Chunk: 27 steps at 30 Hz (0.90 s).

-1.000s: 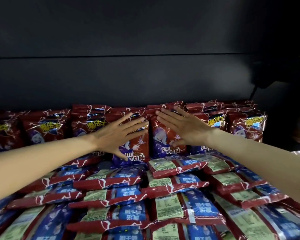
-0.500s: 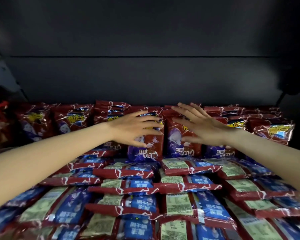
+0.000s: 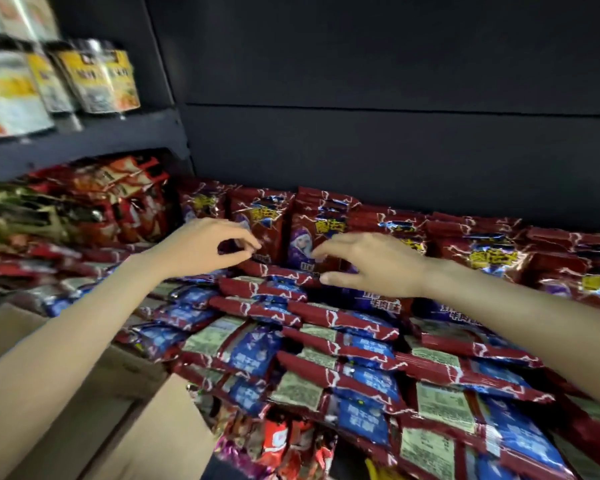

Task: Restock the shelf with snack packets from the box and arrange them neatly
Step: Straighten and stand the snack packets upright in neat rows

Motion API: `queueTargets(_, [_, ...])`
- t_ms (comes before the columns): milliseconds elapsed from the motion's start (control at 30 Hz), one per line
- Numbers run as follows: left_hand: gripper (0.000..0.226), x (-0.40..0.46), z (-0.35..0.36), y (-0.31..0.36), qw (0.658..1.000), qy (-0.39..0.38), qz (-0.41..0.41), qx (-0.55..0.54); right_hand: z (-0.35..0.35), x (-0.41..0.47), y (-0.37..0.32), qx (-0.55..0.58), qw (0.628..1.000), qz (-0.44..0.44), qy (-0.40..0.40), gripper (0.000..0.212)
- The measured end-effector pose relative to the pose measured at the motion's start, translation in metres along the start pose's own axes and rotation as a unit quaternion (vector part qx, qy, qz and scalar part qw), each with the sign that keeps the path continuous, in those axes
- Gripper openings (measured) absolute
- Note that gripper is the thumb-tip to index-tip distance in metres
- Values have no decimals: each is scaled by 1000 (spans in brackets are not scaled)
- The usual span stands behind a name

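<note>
Red and purple snack packets stand upright in a row [image 3: 264, 220] along the back of the dark shelf. In front of them lie overlapping rows of the same packets [image 3: 329, 344], backs up. My left hand [image 3: 205, 249] hovers in front of an upright packet, fingers curled in a loose C with nothing between them. My right hand [image 3: 371, 265] hangs just right of it over the flat rows, fingers relaxed and slightly bent, holding nothing. The open cardboard box [image 3: 153, 431] sits at lower left under my left forearm.
The neighbouring shelf bay on the left holds other red snack bags [image 3: 94, 202]. Above it stand yellow and silver pouches [image 3: 97, 77]. A dark back panel [image 3: 395, 150] rises behind the packets. Mixed bright packets [image 3: 284, 445] show below the shelf's front edge.
Both hands have come off the upright packets they pressed flat, and their fingers have curled. The view has swung left and pulled back, bringing the box and left shelves into sight.
</note>
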<state>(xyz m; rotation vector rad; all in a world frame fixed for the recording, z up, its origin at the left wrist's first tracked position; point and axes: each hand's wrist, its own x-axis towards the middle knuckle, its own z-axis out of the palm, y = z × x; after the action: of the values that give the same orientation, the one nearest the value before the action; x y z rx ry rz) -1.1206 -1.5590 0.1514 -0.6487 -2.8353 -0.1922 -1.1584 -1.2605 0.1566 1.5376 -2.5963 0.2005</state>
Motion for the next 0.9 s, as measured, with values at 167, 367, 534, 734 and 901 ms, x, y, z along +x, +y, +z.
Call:
queueTargets(167, [48,-22,-14,-60,993,-91,-79,-15,25,52,-9,30,998,17,-54,54])
queueTargets(367, [52,-9,-2,-108,974,-197,-57,-93,42,74,-1,53,991,41,-113,58])
queueTargets(534, [37,3,7,-126,984,-172,37,-22,42,78,-4,-90,996,-1,3,55])
queueTargets(734, [35,20,27,-120,978,40,164,126,53,88,-2,-191,981,33,5,36])
queueTargets(901, [33,47,31,-121,989,26,129,69,43,96,10,-46,992,114,-24,35])
